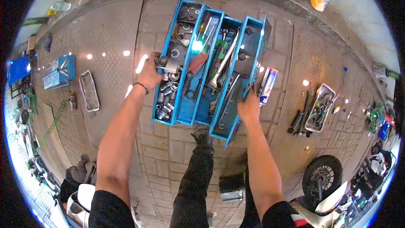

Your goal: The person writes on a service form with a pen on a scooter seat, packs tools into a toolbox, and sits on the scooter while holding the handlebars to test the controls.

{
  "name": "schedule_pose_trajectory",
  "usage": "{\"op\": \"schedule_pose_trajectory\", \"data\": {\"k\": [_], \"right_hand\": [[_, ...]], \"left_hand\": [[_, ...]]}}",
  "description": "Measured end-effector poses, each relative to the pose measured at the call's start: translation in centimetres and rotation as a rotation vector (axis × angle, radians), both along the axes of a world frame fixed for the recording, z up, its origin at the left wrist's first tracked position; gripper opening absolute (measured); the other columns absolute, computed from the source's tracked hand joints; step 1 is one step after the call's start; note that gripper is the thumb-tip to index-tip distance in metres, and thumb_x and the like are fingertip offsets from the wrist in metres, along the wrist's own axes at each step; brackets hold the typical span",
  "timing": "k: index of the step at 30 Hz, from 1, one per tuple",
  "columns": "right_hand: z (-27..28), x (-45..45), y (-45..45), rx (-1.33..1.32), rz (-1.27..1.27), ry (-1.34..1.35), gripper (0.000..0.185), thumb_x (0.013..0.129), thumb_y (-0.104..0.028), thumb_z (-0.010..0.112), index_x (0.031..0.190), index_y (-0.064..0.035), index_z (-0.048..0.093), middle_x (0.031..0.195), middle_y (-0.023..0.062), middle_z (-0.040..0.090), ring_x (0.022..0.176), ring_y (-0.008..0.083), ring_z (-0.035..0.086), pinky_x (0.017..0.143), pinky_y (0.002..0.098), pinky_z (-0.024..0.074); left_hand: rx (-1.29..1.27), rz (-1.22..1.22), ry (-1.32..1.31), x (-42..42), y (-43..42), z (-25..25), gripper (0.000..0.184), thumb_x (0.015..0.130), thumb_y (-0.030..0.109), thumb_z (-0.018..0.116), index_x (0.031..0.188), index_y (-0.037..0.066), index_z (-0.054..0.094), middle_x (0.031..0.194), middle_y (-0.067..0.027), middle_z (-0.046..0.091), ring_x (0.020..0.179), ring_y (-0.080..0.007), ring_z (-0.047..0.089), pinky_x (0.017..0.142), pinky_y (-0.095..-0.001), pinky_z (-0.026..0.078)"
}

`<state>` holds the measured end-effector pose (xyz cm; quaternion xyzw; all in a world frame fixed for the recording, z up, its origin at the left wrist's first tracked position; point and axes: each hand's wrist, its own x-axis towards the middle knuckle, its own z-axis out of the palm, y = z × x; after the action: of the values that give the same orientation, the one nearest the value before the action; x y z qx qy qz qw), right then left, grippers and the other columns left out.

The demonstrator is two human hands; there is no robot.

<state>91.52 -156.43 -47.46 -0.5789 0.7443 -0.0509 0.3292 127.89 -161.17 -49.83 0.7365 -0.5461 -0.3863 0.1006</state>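
A blue cantilever toolbox stands spread open on the paving in front of me. Its left tray holds several chrome sockets, and a silver cylindrical part lies by my fingertips. My left hand is closed over the toolbox's left rim; whether it also touches the silver part I cannot tell. On the opposite side, my right hand grips the outer edge of the right tray, its fingertips partly hidden. Between them lie screwdrivers, wrenches and a dull red-handled tool.
A red, white and blue can stands right of the toolbox. Farther right are a metal tray of tools and a wheel. Another tray and a blue metal box sit left. My leg is below the toolbox.
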Motion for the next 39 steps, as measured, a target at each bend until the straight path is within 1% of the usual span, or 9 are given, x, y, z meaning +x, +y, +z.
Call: {"op": "schedule_pose_trajectory", "data": {"k": [7, 9, 11, 13, 19, 26, 30, 34, 39], "right_hand": [[-0.1, 0.3, 0.0, -0.091, 0.152, 0.099, 0.055, 0.084, -0.019, 0.058, 0.134, -0.0021, 0.045, 0.141, 0.0229, 0.041, 0.129, 0.0419, 0.038, 0.101, 0.0495, 0.0409], [1.0, 0.9, 0.0, -0.003, 0.034, -0.02, 0.055, 0.088, -0.028, 0.057, 0.134, -0.0015, 0.045, 0.14, 0.0255, 0.04, 0.131, 0.0411, 0.035, 0.103, 0.0503, 0.0372], [0.1, 0.9, 0.4, -0.051, 0.213, 0.056, 0.058, 0.09, -0.038, 0.056, 0.134, -0.0029, 0.045, 0.141, 0.0259, 0.039, 0.133, 0.04, 0.034, 0.106, 0.0477, 0.0343], [0.3, 0.5, 0.5, 0.235, 0.083, -0.347, 0.056, 0.092, -0.043, 0.053, 0.133, -0.0047, 0.047, 0.14, 0.0258, 0.04, 0.134, 0.0383, 0.033, 0.108, 0.0442, 0.032], [-1.2, 0.2, 6.3, -0.156, 0.133, -0.461, 0.045, 0.094, -0.032, 0.053, 0.13, -0.0047, 0.051, 0.126, 0.027, 0.052, 0.12, 0.0424, 0.047, 0.099, 0.0449, 0.0408], [3.4, -11.7, 18.4, 0.469, -0.195, -0.302, 0.047, 0.09, -0.032, 0.058, 0.127, -0.0029, 0.053, 0.119, 0.0233, 0.059, 0.112, 0.0397, 0.055, 0.093, 0.0427, 0.0443], [6.6, -22.9, 31.3, 0.455, -0.45, -0.285, 0.04, 0.089, -0.029, 0.06, 0.118, -0.0005, 0.059, 0.114, 0.0213, 0.063, 0.111, 0.034, 0.058, 0.094, 0.0367, 0.0444], [23.2, -28.1, 38.1, 0.373, -0.645, -0.098, 0.033, 0.089, -0.024, 0.06, 0.113, -0.0017, 0.061, 0.095, 0.0209, 0.066, 0.089, 0.031, 0.065, 0.081, 0.0378, 0.0505], [24.5, -32.5, 59.1, 0.268, -0.978, -0.353, 0.029, 0.09, -0.025, 0.06, 0.109, -0.0029, 0.06, 0.083, 0.0134, 0.064, 0.066, 0.0208, 0.064, 0.056, 0.0363, 0.0508]], "left_hand": [[0.067, 0.046, 0.319, -5.4, 0.7, 7.4, 0.072, 0.064, -0.001, 0.067, 0.13, 0.004, 0.039, 0.121, -0.0196, 0.054, 0.111, -0.0305, 0.055, 0.095, -0.0376, 0.045], [0.004, 0.022, 0.381, -7.6, 2.6, 2.8, 0.085, 0.064, 0.002, 0.068, 0.14, 0.001, 0.03, 0.124, -0.0199, 0.054, 0.117, -0.0321, 0.052, 0.101, -0.0366, 0.041], [0.042, -0.055, 0.288, -12.2, 2.4, 2.3, 0.084, 0.065, 0.009, 0.068, 0.14, 0.003, 0.03, 0.126, -0.0251, 0.052, 0.121, -0.0395, 0.048, 0.102, -0.0412, 0.04], [0.022, -0.083, 0.093, -14.6, 1.7, 1.4, 0.081, 0.066, 0.01, 0.068, 0.138, 0.004, 0.033, 0.123, -0.0272, 0.054, 0.117, -0.044, 0.049, 0.101, -0.0448, 0.041], [-0.014, -0.108, -0.063, -17.6, 1.7, 2.9, 0.082, 0.065, 0.018, 0.077, 0.136, 0.003, 0.038, 0.119, -0.0229, 0.056, 0.114, -0.0403, 0.049, 0.099, -0.0435, 0.041], [0.063, -0.023, -0.068, -25.9, 6.4, 6.1, 0.087, 0.073, 0.006, 0.07, 0.145, 0.018, 0.023, 0.145, -0.0383, 0.006, 0.114, -0.0522, 0.048, 0.092, -0.0489, 0.049], [0.167, -0.346, -0.079, -25.9, 14.1, 8.0, 0.07, 0.082, 0.015, 0.059, 0.144, 0.017, 0.027, 0.139, -0.0355, 0.028, 0.103, -0.0493, 0.055, 0.086, -0.0502, 0.05], [0.473, -0.84, -0.066, -23.2, 22.9, 12.7, 0.059, 0.084, 0.021, 0.056, 0.14, 0.015, 0.036, 0.124, -0.0283, 0.05, 0.107, -0.044, 0.054, 0.088, -0.0507, 0.048], [0.598, -0.962, -0.192, -24.6, 24.5, 24.8, 0.05, 0.082, 0.023, 0.057, 0.131, 0.011, 0.05, 0.124, -0.0201, 0.057, 0.115, -0.037, 0.053, 0.094, -0.0441, 0.045]]}}
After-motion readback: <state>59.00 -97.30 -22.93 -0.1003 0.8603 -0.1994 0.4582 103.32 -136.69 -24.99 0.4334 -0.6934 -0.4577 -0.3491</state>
